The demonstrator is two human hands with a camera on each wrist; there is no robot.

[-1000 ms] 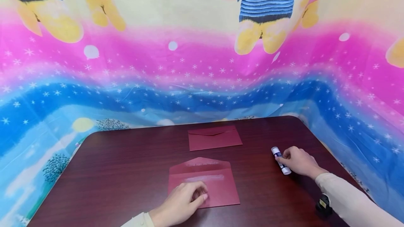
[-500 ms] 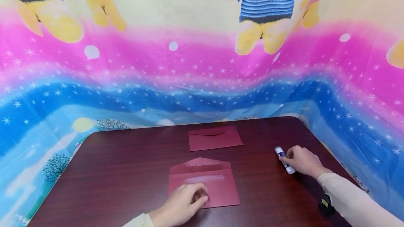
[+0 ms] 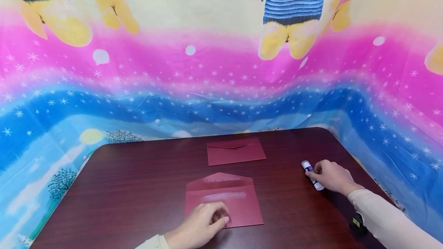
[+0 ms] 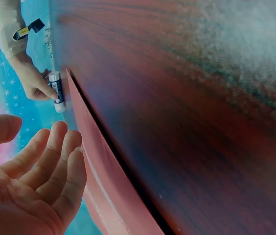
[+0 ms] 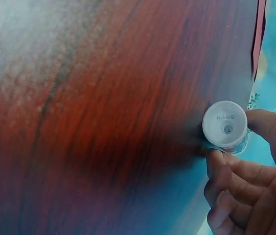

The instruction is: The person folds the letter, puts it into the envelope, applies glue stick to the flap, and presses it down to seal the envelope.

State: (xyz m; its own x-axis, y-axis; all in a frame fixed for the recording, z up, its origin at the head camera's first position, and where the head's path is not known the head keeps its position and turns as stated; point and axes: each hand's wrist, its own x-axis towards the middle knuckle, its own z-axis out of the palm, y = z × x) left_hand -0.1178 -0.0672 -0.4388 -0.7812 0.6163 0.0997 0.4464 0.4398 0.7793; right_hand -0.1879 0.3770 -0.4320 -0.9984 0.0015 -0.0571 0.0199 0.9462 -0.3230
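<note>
A red envelope [image 3: 242, 208] lies on the table with its flap up. Whitish glue streaks [image 3: 225, 195] run across the flap and just below the fold. My left hand [image 3: 204, 220] rests at the envelope's lower left, its fingers loosely bent and holding nothing; in the left wrist view the fingertips [image 4: 72, 142] are right at the paper. Over on the right side of the table, my right hand [image 3: 332, 176] pinches a capped white-and-blue glue stick [image 3: 308, 167] between thumb and fingers. The right wrist view shows the round white base of this glue stick [image 5: 218, 125] end-on.
A second red envelope [image 3: 237, 155], flap folded down, lies farther back on the dark wooden table [image 3: 138, 172]. A printed cloth [image 3: 221, 99] hangs around the back and sides of the table. A small black device [image 3: 357, 223] sits at the right sleeve.
My right hand has shifted slightly to the right with the glue stick, and over the last half second it stays in place. The left hand and both envelopes have hardly moved.
</note>
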